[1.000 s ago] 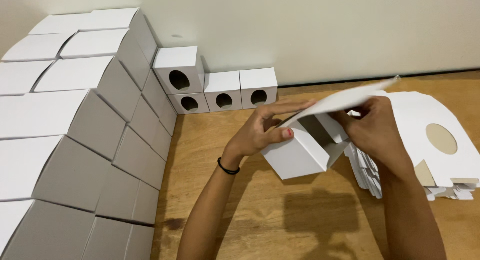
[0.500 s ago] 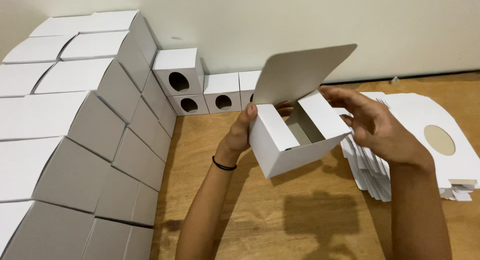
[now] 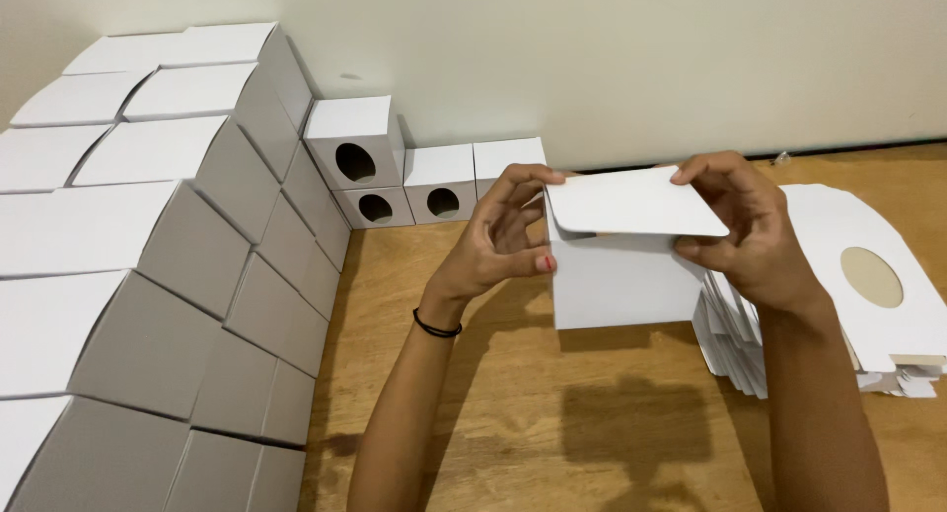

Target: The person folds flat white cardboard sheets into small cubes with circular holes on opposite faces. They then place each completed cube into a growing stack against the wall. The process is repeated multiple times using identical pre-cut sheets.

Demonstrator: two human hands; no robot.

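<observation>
Head view: a wall of stacked white boxes (image 3: 148, 275) fills the left of the wooden table (image 3: 493, 413); a pile of flat box blanks (image 3: 848, 295) lies at right. Above the table between them, a white box (image 3: 621, 275) is clamped by the left hand (image 3: 498, 241) at its left edge, while the right hand (image 3: 750, 226) pinches its lid flap (image 3: 636, 201)

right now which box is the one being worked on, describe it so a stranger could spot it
Start at the wooden table, between the wall of stacked boxes and the flat pile. The white box hangs above it, between the left hand and right hand. It alone is off the table, lid half folded.
</observation>
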